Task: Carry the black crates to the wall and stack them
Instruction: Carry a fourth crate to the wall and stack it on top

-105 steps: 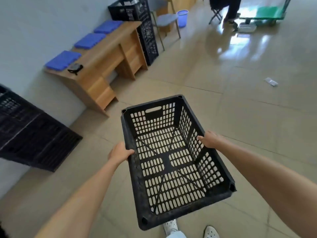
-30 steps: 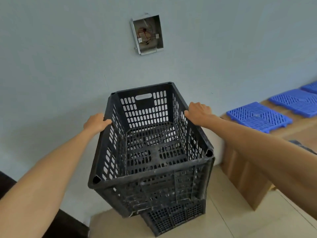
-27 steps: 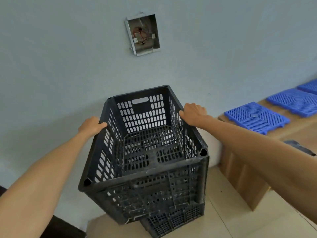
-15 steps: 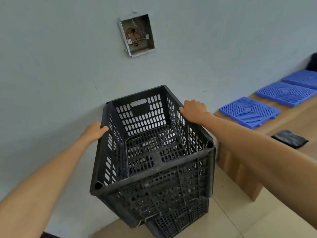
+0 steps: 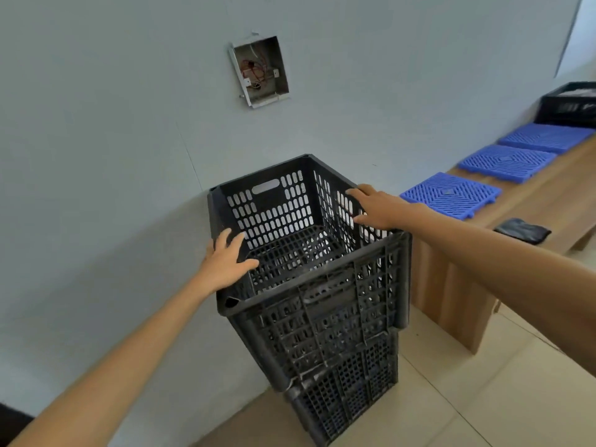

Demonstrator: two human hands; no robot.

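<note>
Resting with fingers spread, the left hand (image 5: pixel 227 264) lies open on the left rim of the top crate (image 5: pixel 309 253), gripping nothing. This crate sits on a lower crate (image 5: pixel 348 395), skewed a little so the sides do not line up, and the stack stands on the floor (image 5: pixel 483 398) against the wall (image 5: pixel 96 156). Beyond the hands, high on the wall, an open wall box (image 5: pixel 259 71) shows loose wires. The right hand (image 5: pixel 377 204) is open too, fingers loosely extended over the crate's right rim; whether it touches the rim I cannot tell. Just right of that hand, a wooden bench (image 5: pixel 548 201) carries three blue tiles (image 5: pixel 451 195) in a row, a dark pouch (image 5: pixel 522 230) near the forearm, and a far crate (image 5: pixel 571 104) at the end.
</note>
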